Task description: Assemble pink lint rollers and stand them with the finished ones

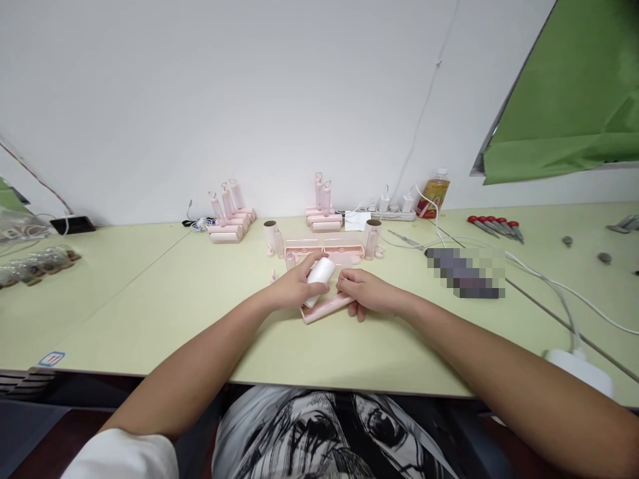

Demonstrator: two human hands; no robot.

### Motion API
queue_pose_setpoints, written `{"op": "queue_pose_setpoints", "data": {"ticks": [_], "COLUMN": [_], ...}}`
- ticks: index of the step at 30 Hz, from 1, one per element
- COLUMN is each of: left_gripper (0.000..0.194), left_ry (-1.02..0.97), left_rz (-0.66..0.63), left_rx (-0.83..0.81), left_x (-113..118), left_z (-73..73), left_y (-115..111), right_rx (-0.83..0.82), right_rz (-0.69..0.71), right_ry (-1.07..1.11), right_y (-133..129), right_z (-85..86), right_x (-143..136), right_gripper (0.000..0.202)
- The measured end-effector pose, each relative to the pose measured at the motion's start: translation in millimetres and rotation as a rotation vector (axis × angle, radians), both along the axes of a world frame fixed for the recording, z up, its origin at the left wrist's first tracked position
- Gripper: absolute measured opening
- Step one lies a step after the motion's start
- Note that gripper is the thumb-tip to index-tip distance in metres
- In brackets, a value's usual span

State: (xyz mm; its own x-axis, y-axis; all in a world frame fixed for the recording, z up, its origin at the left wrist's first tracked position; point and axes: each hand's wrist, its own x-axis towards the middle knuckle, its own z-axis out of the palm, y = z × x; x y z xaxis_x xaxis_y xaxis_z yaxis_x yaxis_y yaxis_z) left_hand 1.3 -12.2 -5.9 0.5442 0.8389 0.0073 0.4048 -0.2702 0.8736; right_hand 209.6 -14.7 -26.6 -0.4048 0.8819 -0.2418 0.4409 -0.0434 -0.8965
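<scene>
My left hand [295, 287] is wrapped round a white roll [320, 274], which is tilted above the table. Below it lies a long pink plastic case [324, 310], its left end under the roll. Fingers of my right hand [367, 291] are curled on the right end of this pink case. Just beyond both hands sits an open pink case [344, 253] with a clear lid. Brown-cored rolls [372, 239] stand upright at either side of it, with clear pink tubes beside them.
Finished-looking pink cases and tubes stand in groups at the back left [227, 233] and back centre [325, 223]. A drink bottle [433, 193], a power strip [394, 215], red-handled tools [494, 226], scissors [405, 239] and white cables occupy the right side. Wrapped items [37, 263] lie far left.
</scene>
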Motion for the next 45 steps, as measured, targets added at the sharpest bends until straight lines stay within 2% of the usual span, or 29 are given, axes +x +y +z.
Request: {"op": "queue_pose_setpoints", "data": {"ticks": [5,10,17,23,29,45], "left_gripper": [0.067,0.062,0.063,0.055,0.058,0.065], "left_ry": [-0.014,-0.106,-0.179,-0.190,-0.208,-0.276], "left_rz": [-0.070,-0.064,-0.049,-0.070,-0.072,-0.061], "left_rx": [0.067,-0.035,-0.156,-0.123,-0.137,-0.198], "left_x": [-0.5,0.8,1.5,3.0,2.9,1.5], "left_z": [-1.3,-1.2,1.7,0.5,0.6,-1.1], "left_y": [2.7,2.9,0.8,0.8,-0.1,1.7], "right_rx": [-0.136,-0.185,-0.219,-0.271,-0.328,-0.387], "right_rz": [-0.019,-0.015,-0.001,-0.027,-0.006,-0.058], "right_ry": [0.204,0.325,0.370,0.437,0.538,0.590], "right_y": [-0.4,3.8,5.4,3.8,2.1,0.2], "right_z": [6.1,5.8,2.6,4.7,7.9,10.1], "right_x": [-2.0,1.2,3.6,1.5,1.5,0.5], "right_gripper": [0.014,0.016,0.019,0.015,0.007,0.016]}}
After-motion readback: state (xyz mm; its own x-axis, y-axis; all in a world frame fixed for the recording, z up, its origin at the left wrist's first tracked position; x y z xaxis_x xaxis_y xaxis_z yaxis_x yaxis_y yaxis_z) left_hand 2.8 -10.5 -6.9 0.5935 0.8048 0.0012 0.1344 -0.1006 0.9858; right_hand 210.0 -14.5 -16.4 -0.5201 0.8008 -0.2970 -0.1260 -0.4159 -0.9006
